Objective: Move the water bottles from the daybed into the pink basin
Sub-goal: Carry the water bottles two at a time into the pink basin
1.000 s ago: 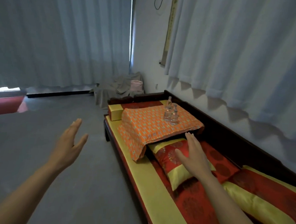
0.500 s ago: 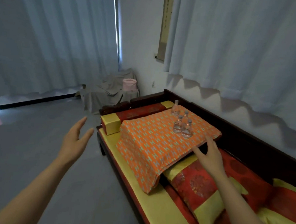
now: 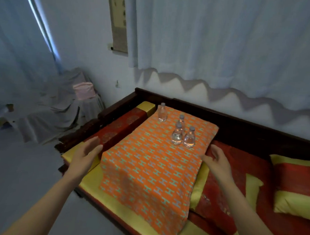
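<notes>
On the daybed (image 3: 110, 192), beneath pale curtains (image 3: 226, 40), an orange patterned cloth (image 3: 148, 167) covers a raised block. 4 clear water bottles (image 3: 183, 135) stand upright at its far end. Left hand (image 3: 85, 156) and right hand (image 3: 218, 162) flank it, fingers loosely spread, empty.

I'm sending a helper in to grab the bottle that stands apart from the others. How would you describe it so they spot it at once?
Find the dark wooden daybed along the curtained wall, and on it the raised surface draped in an orange patterned cloth. Four clear, upright water bottles stand at its far end. Three cluster together; the lone bottle stands by itself at the far left corner, nearest the gold bolster end.
</notes>
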Available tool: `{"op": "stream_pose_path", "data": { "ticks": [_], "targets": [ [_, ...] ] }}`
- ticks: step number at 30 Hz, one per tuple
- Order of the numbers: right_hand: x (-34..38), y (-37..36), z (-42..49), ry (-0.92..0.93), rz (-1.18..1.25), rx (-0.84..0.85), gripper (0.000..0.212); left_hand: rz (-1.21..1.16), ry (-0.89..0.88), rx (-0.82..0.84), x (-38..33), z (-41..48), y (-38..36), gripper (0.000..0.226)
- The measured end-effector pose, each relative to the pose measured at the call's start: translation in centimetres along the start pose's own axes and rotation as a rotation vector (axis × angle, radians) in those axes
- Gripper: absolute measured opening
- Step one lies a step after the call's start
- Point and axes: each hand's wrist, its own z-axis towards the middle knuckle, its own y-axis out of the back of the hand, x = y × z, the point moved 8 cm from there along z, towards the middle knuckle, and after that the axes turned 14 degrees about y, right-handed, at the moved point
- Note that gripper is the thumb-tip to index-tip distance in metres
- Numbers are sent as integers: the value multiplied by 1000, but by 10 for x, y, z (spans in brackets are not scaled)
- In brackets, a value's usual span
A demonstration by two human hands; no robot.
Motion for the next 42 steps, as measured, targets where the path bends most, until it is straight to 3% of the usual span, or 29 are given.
{"op": "stream_pose_path", "data": {
  "ticks": [5, 10, 20, 31, 36, 42],
  "targets": [
    [-31, -17, 20, -82, -108, -85, 61, -6, -21, 269, -4, 92, -99, 44],
    [-91, -31, 61, -199, -145, -186, 71, 2, 6, 456, 1, 165, -223, 50],
    [-181, -64, 143, -357, -203, -145, 82, 64, 80, 649, 29, 275, -375, 70],
    [-226, -105, 197, -331, -174, -57, 97, 231, 63, 791, 54, 309, -457, 95],
    [-235, -115, 202, -311, -169, -49, 87, 315, 0, 858, 59, 310, -468, 99],
    [-250, -130, 206, -345, -157, -77, 76, 288, 2, 895, 65, 314, -480, 89]
  ]
}}
